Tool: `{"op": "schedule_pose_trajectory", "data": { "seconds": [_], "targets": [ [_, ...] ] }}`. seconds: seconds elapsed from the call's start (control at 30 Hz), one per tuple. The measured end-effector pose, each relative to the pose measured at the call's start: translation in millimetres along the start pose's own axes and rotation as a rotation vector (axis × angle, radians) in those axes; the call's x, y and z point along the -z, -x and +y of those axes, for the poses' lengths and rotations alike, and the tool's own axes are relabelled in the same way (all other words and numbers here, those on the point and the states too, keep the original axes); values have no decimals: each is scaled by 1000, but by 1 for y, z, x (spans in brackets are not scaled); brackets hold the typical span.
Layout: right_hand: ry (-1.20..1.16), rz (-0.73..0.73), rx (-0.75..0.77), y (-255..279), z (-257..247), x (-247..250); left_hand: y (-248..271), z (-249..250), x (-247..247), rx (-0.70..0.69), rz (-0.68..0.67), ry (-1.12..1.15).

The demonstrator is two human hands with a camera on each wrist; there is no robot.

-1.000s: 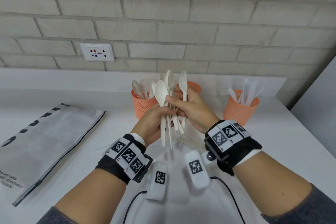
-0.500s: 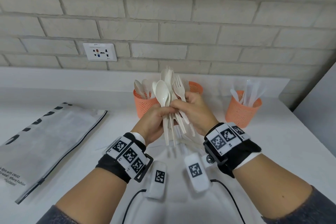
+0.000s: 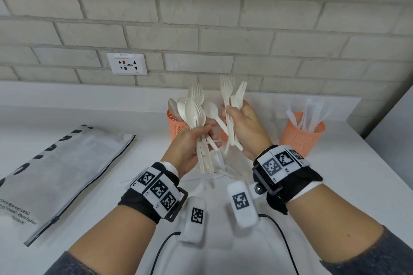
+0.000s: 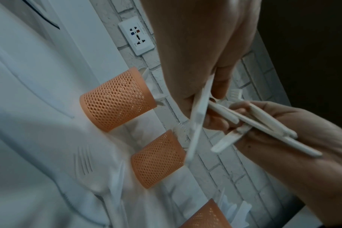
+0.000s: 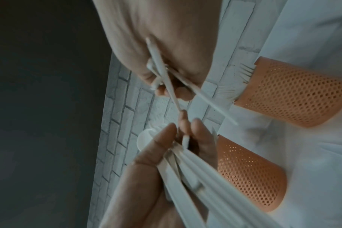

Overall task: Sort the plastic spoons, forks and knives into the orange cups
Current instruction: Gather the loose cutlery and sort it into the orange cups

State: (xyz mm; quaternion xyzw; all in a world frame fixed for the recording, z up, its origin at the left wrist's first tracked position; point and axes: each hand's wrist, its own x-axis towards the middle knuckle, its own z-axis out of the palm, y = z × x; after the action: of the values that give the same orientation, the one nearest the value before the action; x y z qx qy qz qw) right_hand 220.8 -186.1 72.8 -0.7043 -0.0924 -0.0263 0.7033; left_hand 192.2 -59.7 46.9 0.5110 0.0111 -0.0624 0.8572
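My left hand grips a bundle of white plastic spoons and forks, heads up, above the counter. Just to its right, my right hand pinches a few forks upright, their handles crossing below the fingers. A spoon slants between the two hands; whose grip it is in I cannot tell. Three orange mesh cups stand at the wall: the left cup has spoons, the right cup has knives, and the middle cup, mostly hidden by my hands in the head view, shows fork tines.
Loose cutlery lies on the white cloth under my hands, including a fork. A grey zip bag lies at the left. A wall socket sits on the brick wall. A grey panel bounds the right side.
My right hand has drawn forks out of the bundle and moved up and to the right, away from the left hand. The left hand still grips the rest.
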Motion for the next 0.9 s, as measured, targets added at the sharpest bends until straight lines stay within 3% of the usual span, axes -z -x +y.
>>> {"op": "schedule_pose_trajectory", "data": {
  "seconds": [0.2, 0.43, 0.67, 0.9],
  "targets": [
    [-77, -219, -30, -2, 4, -4, 5, -1, -2, -6, -93, -68],
    [212, -171, 77, -3, 21, -6, 6, -2, -2, 47, -68, -51],
    [-52, -160, -42, 4, 6, -5, 6, 3, -4, -57, -75, -189],
    [-32, -233, -75, 6, 2, -4, 8, 4, 0, -70, -119, -301]
  ]
}}
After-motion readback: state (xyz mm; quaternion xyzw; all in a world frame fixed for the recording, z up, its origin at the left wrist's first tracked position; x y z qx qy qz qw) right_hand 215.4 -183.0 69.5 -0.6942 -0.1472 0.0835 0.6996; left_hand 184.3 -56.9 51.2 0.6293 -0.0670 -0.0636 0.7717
